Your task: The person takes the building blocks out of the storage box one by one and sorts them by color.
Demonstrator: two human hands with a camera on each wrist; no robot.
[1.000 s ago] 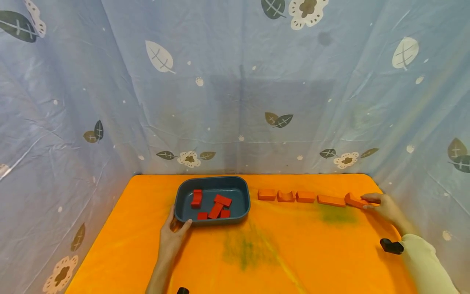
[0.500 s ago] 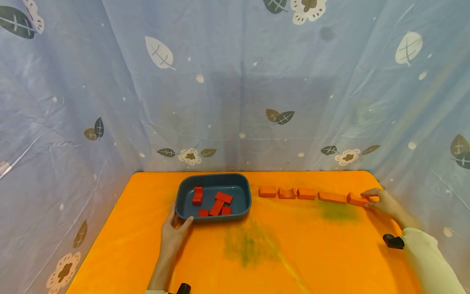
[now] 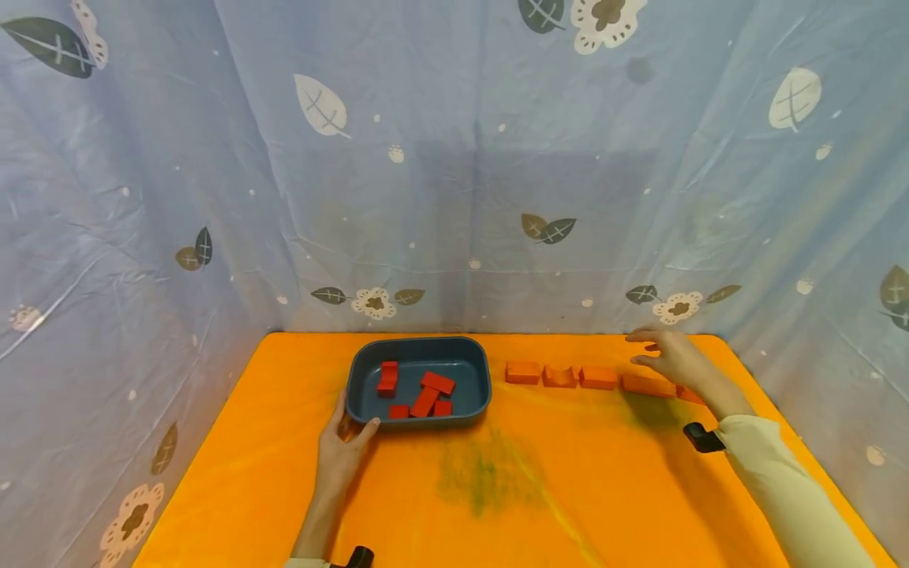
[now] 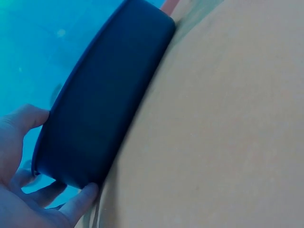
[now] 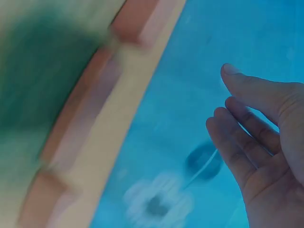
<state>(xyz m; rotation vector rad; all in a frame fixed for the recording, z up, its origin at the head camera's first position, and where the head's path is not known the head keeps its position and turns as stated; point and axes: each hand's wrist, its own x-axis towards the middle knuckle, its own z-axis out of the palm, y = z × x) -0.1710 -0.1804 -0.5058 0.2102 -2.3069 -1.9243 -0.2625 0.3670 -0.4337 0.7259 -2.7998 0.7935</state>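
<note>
Table (image 3: 497,505): backed and flanked on both sides by hanging cloth (image 3: 454,158). Tray (image 3: 419,381): on the table, toward the rear, left of centre. Blocks in tray (image 3: 419,392): several, lying loose, some touching. Left hand (image 3: 342,454): on the table at the tray's near left corner, thumb and fingers against its wall. Row of blocks (image 3: 596,379): on the table right of the tray, set side by side, running rightward. Right hand (image 3: 675,356): above the row's right end, fingers relaxed, touching nothing.
</note>
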